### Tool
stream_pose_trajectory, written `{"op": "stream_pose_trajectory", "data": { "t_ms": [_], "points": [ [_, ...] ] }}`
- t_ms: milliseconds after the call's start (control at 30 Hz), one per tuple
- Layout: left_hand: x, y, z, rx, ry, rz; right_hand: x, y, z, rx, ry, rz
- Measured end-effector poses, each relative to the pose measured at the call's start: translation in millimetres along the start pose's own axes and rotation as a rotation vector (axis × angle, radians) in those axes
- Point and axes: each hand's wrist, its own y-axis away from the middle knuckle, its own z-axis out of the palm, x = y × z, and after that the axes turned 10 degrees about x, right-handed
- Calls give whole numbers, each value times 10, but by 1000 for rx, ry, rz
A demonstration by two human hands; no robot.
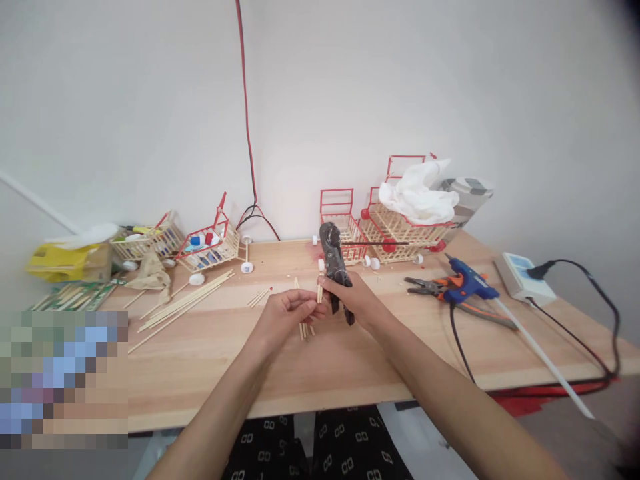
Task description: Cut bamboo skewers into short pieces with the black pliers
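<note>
My left hand (pixel 287 312) is closed in a pinch around a couple of short bamboo sticks (pixel 320 292), held upright above the table. Wrapped about the dark grey handles of what look like wire strippers (pixel 332 252), my right hand (pixel 359 297) sits just beside it. The tool's head points up and away from me. My right thumb reaches to the short sticks, so the two hands nearly meet. Beneath them several more short sticks (pixel 303 331) lie on the wooden table (pixel 220 380). Another small group of cut sticks (pixel 258 297) lies to the left.
Long bamboo sticks (pixel 187 303) lie at the left. Small stick-built carts (pixel 210 248) with white wheels stand along the wall, some on the right, one topped by a white plastic bag (pixel 420 193). Pliers (pixel 425 287), a blue glue gun (pixel 467 281) and a power strip (pixel 527 277) lie right.
</note>
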Motion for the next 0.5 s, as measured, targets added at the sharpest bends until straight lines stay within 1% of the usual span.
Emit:
{"op": "stream_pose_trajectory", "data": {
  "t_ms": [133, 233, 400, 500],
  "points": [
    [-20, 64, -4, 101, -239, 152, -33, 31, 28, -48, -58, 49],
    [-22, 75, 7, 145, -376, 223, -37, 47, 43, -76, -53, 46],
    [-44, 90, 21, 173, -398, 248, -1, 34, 30, -75, 35, -15],
    [-62, 88, 21, 163, -362, 227, 16, 23, 23, -54, 73, -50]
  ]
}}
